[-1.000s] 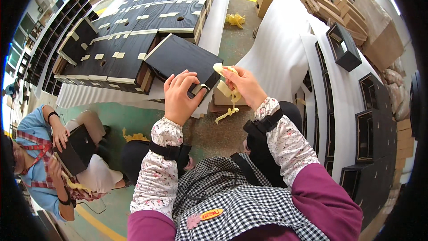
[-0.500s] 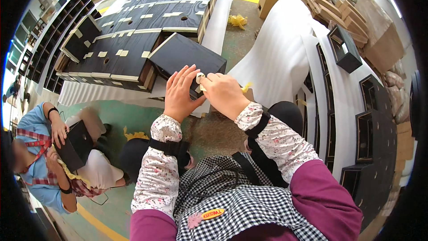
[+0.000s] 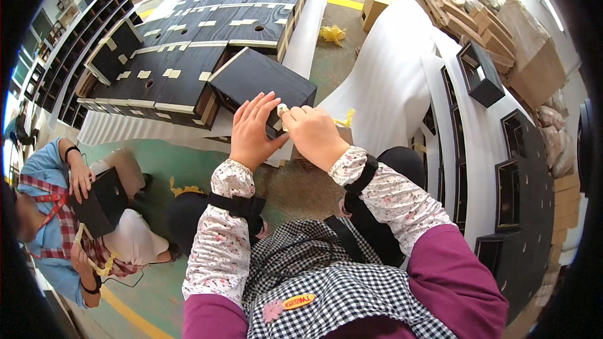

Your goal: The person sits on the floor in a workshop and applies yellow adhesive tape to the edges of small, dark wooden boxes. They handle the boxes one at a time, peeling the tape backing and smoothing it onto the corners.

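Note:
My left hand (image 3: 252,130) lies against the near end of a black wooden box (image 3: 262,78), its fingers stretched out and thumb spread. Beside it my right hand (image 3: 315,133) is closed, its fingertips pressed at the box's near edge. A small whitish piece (image 3: 282,110) shows at those fingertips; its exact kind is hard to make out. A strip of pale yellow tape (image 3: 347,118) sticks out past the right hand's far side. The box sits tilted beside a large assembly of black panels (image 3: 182,59) dotted with cream tape pieces.
At the left a co-worker (image 3: 47,207) sits holding a black box (image 3: 103,202) and yellow tape. White foam sheeting (image 3: 392,56) drapes at the right, beside black open-fronted boxes (image 3: 480,75). Crumpled yellow tape (image 3: 333,34) and a carton (image 3: 377,9) are farther off.
My right fingers have shifted slightly along the box edge, and the yellow strip beside that hand stands out more. The co-worker's lower hand has moved down with yellow tape.

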`<state>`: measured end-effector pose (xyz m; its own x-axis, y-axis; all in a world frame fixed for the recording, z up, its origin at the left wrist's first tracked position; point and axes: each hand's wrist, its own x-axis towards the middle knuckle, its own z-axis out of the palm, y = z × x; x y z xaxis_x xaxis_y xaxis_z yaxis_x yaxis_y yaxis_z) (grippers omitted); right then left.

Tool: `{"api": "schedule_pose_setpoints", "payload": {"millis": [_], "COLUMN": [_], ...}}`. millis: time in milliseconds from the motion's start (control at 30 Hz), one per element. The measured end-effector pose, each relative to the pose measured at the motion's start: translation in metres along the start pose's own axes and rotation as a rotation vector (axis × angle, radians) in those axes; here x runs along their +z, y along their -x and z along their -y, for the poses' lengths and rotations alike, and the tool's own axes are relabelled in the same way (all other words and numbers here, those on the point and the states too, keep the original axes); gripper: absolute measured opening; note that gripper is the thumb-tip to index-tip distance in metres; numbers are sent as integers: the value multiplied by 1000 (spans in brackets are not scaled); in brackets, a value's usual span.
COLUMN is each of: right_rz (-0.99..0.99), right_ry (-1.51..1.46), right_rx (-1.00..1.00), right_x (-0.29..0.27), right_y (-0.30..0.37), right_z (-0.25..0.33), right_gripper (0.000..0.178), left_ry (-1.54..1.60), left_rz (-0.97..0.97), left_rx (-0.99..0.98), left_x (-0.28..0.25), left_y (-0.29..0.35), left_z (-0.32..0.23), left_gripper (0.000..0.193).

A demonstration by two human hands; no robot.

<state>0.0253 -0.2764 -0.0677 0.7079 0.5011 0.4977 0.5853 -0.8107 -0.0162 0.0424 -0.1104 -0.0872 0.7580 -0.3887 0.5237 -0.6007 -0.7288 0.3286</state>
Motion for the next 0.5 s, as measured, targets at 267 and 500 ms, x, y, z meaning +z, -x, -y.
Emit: {"api": "schedule_pose_setpoints", "payload": {"millis": [267,500], "right_rz": [105,36], "right_ry": [-339,-186], "right_rx": [5,124], "right_x": [-45,3], "right_y": [10,1], "right_z": [24,-6], "right_gripper": [25,27], "left_ry": [-21,-12], "left_rz": [-36,-19], "left_rx": [-9,-16], "left_x": [5,3], "left_y": [2,-3], "left_z": [7,2], "left_gripper": [65,65]}}
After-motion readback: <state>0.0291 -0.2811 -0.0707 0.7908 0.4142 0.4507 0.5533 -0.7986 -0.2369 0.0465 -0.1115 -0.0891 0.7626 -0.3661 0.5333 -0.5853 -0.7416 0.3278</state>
